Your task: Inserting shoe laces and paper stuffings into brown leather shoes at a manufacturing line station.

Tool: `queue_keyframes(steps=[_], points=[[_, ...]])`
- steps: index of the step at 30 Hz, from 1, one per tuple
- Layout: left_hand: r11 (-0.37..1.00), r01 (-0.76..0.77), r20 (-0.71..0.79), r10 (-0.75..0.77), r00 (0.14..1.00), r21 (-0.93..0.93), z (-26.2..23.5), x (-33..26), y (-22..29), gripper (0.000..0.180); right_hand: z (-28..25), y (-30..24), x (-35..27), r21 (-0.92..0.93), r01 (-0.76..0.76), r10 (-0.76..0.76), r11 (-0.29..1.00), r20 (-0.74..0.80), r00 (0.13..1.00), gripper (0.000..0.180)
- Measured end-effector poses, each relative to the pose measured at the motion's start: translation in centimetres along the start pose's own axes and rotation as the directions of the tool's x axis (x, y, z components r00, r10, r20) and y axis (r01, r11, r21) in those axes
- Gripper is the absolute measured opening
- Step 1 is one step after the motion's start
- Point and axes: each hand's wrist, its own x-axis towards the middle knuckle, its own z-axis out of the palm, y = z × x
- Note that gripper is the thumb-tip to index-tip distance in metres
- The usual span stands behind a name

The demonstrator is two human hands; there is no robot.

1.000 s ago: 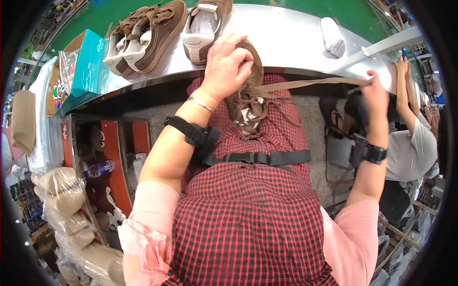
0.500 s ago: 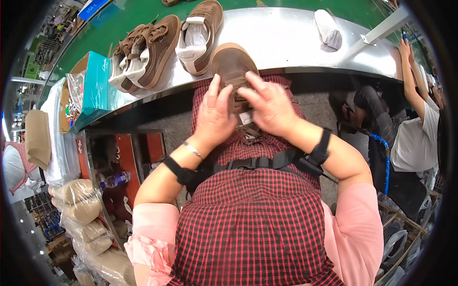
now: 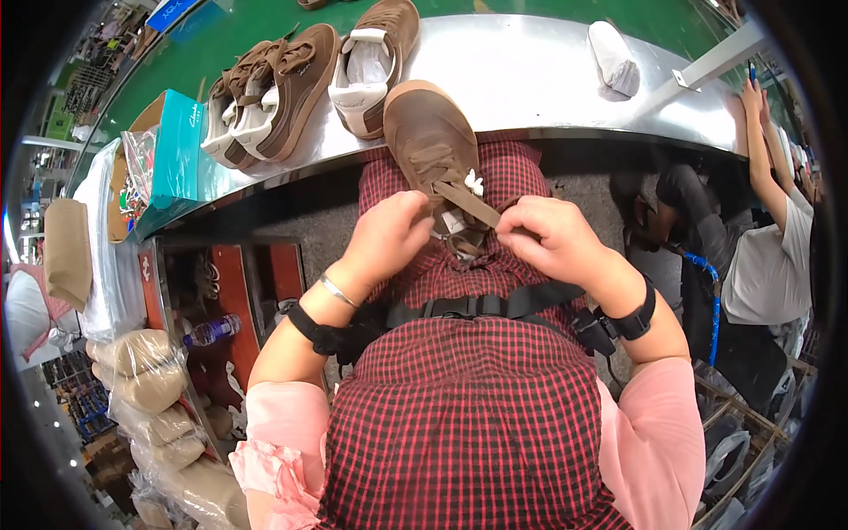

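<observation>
Brown leather low-top shoe (image 3: pixel 413 150) prob. light, best held by toe (image 3: pixel 426 115); soft, flat brown fabric lace (image 3: pixel 470 204) pinched by R hand (image 3: pixel 552 237); L hand (image 3: pixel 389 233) curled, grip unclear.

Pink sleeves (image 3: pixel 661 415), red-black checked apron (image 3: pixel 459 424)

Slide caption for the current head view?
Right hand holding the flat lace of a brown sneaker, left hand close beside it.

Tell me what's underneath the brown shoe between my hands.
Checked cloth over your lap shows on both sides of the brown shoe, whose toe overlaps the edge of the metal bench in this view. The shoe hides its own underside and whatever lies directly beneath.
</observation>
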Motion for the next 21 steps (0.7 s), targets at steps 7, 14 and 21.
queue_keyframes(steps=[7, 14, 21], points=[[0.957, 0.239, -0.092, -0.226, 0.97, 0.163, 0.1, 3.3, 0.9, 0.033, 3.6, -1.7, 0.8, -0.055, 0.263, -0.228, 0.963, 0.345, 0.91, 0.006], [0.907, 0.063, -0.129, -0.01, 0.992, 0.416, 0.5, 3.9, 0.9, 0.017, 3.4, -0.4, 0.2, 0.102, -0.039, -0.002, 0.994, 0.374, 0.927, 0.016], [0.977, 0.014, -0.446, 0.085, 0.891, 0.213, -4.3, 6.6, 2.2, 0.021, 3.2, 1.6, -0.5, 0.182, -0.123, 0.063, 0.976, 0.304, 0.951, 0.014]])
